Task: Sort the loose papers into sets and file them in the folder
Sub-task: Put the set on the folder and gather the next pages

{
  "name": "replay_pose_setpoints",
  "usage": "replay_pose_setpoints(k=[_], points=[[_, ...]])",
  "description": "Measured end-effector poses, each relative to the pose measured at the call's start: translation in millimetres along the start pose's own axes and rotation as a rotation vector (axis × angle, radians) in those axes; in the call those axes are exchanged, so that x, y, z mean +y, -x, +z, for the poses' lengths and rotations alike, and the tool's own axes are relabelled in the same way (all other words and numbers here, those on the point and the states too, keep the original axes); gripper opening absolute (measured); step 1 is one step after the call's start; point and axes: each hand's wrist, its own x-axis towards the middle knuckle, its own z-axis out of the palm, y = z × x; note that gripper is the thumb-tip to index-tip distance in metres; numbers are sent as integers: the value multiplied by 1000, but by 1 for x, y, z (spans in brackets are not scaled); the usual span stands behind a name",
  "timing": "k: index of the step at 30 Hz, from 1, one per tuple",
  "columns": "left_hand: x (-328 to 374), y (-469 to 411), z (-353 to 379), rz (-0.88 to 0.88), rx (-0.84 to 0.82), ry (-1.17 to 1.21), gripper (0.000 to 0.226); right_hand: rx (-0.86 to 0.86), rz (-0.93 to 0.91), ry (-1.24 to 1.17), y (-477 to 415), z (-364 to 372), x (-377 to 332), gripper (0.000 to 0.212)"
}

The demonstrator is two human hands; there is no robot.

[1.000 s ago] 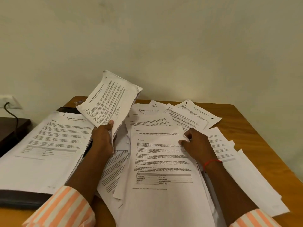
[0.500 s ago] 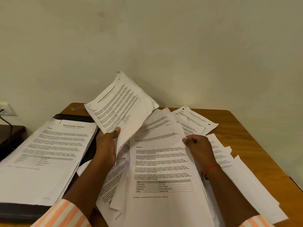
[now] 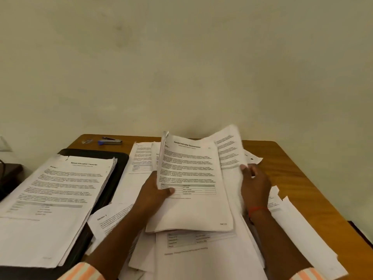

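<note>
My left hand (image 3: 156, 190) grips a thin set of printed sheets (image 3: 193, 182) by its left edge, thumb on the front page, holding it over the middle of the table. My right hand (image 3: 255, 184) holds a lifted sheet (image 3: 230, 146) behind that set by its right edge; the sheet is blurred. Loose papers (image 3: 193, 257) lie spread beneath both hands. At the left a sorted stack of pages (image 3: 52, 201) rests on an open black folder (image 3: 119, 172).
A blue-and-silver stapler (image 3: 110, 141) and a small clip (image 3: 87, 141) lie at the back left of the wooden table (image 3: 298, 174). A dark side surface with a cable (image 3: 8, 176) sits at far left. The wall stands right behind the table.
My left hand swung its set from upper left to the middle, over the spread papers. My right hand lifted a sheet up behind it. The view shifted, showing the stapler.
</note>
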Motion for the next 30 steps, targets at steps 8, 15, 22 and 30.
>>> replay_pose_setpoints(k=[8, 15, 22, 30], points=[[0, -3, -3, 12, 18, -9, 51, 455, 53, -165, -19, -26, 6, 24], [5, -4, -8, 24, 69, 39, 49, 433, -21, -251, -16, -24, 1, 25], [3, -5, -7, 30, 59, 46, 50, 604, -126, -291, -21, -36, -4, 28], [7, -4, -10, 40, 92, 136, 48, 601, 12, -376, -21, -36, 0, 28]])
